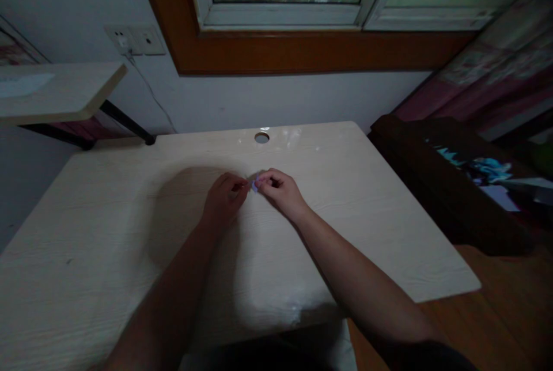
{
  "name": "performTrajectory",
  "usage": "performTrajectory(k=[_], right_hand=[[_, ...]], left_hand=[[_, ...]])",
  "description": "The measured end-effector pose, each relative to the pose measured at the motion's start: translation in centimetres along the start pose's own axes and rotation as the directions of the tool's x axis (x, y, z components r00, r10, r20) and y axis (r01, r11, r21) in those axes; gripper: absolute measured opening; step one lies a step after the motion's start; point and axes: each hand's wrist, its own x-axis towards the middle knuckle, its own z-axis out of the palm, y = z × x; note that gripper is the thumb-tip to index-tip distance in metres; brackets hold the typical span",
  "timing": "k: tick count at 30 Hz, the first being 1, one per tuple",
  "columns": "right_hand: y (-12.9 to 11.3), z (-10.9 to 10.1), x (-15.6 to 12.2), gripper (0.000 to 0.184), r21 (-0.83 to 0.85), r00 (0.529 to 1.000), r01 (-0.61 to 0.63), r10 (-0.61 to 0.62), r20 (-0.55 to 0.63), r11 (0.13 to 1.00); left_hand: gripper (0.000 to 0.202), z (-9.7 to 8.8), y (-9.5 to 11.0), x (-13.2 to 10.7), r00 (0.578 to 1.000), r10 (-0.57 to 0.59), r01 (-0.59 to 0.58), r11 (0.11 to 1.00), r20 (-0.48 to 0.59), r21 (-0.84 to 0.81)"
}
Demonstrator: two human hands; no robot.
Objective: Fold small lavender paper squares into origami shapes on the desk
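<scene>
Both hands meet over the middle of a pale wood-grain table (367,215). My right hand (279,189) pinches a small pale purple piece (254,185) between thumb and fingertips; it is too small and dim to tell its kind. Just to the left, my left hand (225,195) is closed in a pinch, its fingertips almost at the purple piece. Whatever sits in the left fingertips, if anything, is too small to make out.
A round cable hole (261,138) lies near the table's back edge. At left stands a raised shelf (64,94) on black legs. A white cord (151,94) hangs from the wall socket (133,40). Dark wooden furniture (432,181) with items on it stands right.
</scene>
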Motion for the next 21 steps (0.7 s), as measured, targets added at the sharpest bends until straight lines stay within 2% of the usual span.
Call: performTrajectory(k=[8, 15, 21], right_hand=[[-0.21, -0.14, 0.15, 0.024, 0.102, 0.997, -0.082, 0.081, 0.019, 0.991], [-0.37, -0.19, 0.18, 0.024, 0.093, 0.994, -0.109, 0.106, 0.036, 0.99], [-0.46, -0.32, 0.26, 0.02, 0.072, 0.99, -0.127, 0.121, 0.074, 0.989]], left_hand=[[0.006, 0.03, 0.1, -0.01, 1.0, -0.021, 0.021, 1.0, 0.005, -0.01], [0.006, -0.01, 0.03, -0.02, 0.998, 0.061, -0.062, 0.998, 0.035, 0.029], [0.007, 0.08, -0.02, -0.09, 0.995, 0.103, -0.103, 0.995, -0.009, 0.014]])
